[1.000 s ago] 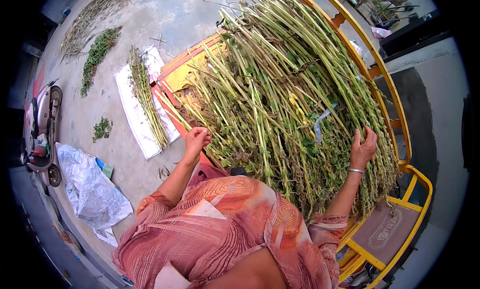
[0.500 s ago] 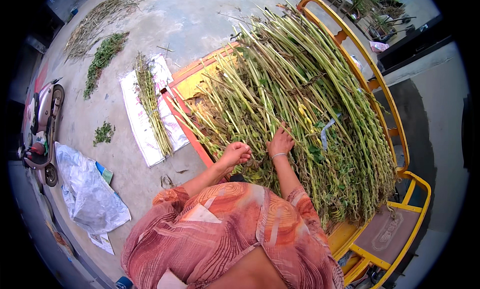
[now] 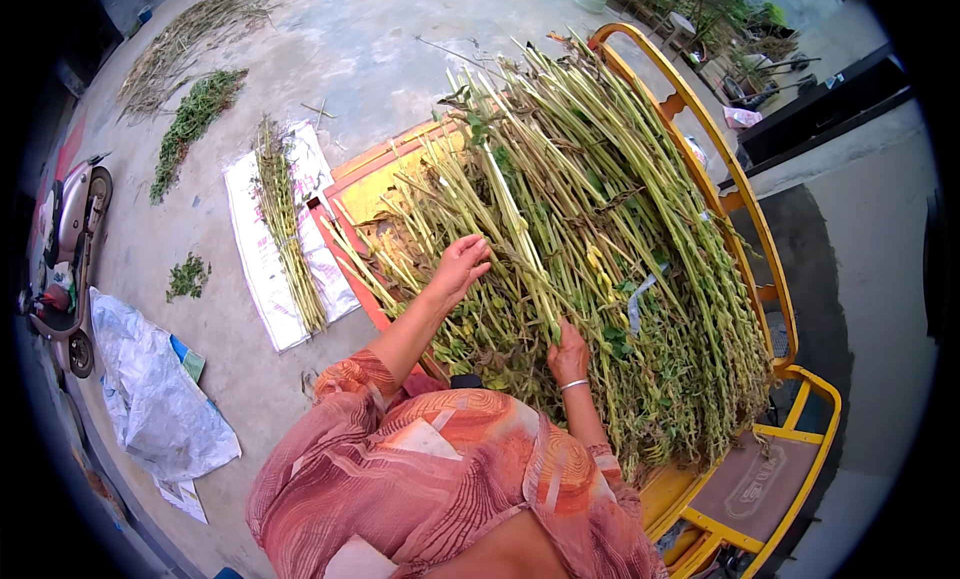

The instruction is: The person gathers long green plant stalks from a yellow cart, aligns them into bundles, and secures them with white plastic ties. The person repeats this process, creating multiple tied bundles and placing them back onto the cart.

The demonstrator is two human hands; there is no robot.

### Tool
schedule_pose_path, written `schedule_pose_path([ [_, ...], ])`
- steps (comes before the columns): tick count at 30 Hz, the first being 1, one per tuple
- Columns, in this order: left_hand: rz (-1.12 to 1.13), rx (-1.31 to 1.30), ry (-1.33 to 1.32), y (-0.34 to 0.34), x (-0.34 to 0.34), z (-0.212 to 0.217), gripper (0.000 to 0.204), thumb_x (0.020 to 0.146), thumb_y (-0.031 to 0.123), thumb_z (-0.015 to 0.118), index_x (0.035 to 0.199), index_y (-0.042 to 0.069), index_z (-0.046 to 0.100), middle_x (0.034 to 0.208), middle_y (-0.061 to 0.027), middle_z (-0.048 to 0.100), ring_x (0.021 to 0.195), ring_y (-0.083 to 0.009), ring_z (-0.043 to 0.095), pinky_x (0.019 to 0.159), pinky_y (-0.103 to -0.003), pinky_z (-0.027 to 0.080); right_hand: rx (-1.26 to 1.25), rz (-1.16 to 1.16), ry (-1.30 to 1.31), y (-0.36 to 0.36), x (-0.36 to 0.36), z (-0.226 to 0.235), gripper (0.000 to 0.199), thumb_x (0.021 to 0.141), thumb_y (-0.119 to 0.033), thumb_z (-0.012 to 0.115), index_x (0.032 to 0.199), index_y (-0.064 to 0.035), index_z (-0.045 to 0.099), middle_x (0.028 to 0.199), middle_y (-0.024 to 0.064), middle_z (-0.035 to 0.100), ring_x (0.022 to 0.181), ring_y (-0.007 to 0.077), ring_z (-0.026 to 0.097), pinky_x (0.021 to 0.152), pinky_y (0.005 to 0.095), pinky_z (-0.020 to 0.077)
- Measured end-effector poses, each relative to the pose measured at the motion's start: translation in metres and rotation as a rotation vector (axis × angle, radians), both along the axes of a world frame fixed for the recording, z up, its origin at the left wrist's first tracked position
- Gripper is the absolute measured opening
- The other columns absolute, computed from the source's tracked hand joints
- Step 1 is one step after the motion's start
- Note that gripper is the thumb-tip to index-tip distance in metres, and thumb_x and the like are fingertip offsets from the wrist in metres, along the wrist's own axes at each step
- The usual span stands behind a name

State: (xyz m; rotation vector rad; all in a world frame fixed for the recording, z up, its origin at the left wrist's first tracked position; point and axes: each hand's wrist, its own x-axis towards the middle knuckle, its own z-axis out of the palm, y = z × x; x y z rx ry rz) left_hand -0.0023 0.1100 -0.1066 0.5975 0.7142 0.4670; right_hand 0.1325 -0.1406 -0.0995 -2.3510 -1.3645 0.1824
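A thick heap of cut stalks, with pods along their lower ends and looking like sesame, covers the yellow bed of a cart. My right hand, a bracelet at its wrist, closes round the lower part of a few pale sesame stalks that slant up and away over the heap. Up and to the left of it, my left hand hovers close over the heap's left part, its fingers curled together. Whatever those fingers hold, if anything, is hidden.
Yellow rails bound the cart's right side, by a brown-backed seat. A stalk bundle lies on a white sack to the left. Farther left are a crumpled plastic sheet, green plants and a parked scooter.
My left hand has moved up and away over the heap. My right hand has shifted slightly nearer and now grips pale stalks, which stand out more. The whole view has shifted a little.
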Motion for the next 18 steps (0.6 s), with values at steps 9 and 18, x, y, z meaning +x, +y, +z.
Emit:
schedule_pose_path([
  [9, 0.198, -0.054, -0.203, 0.036, 0.051, 0.007, 0.04, 0.092, 0.035, 0.056, 0.116, 0.007, 0.043, 0.108, -0.0109, 0.058, 0.093, -0.0211, 0.062, 0.073, -0.038, 0.058, -0.039, -0.044, 0.093, -0.052, -0.042, 0.025, 0.051, 0.072, -0.006, 0.064, 0.121, -0.0099, 0.05, 0.09, 0.0134, 0.056, 0.078, 0.0357, 0.058, 0.064, 0.0429, 0.0475],
  [18, 0.195, -0.023, -0.177, 0.015, -0.011, 0.014, 0.054, 0.099, 0.041, 0.029, 0.142, 0.011, 0.017, 0.128, -0.0158, 0.05, 0.11, -0.0258, 0.054, 0.091, -0.047, 0.05, 0.089, -0.01, 0.484, -0.07, -0.05, -0.001, 0.042, 0.075, -0.03, 0.075, 0.072, -0.0025, 0.044, 0.061, 0.0057, 0.035, 0.056, 0.0153, 0.031, 0.049, 0.0302, 0.0317],
])
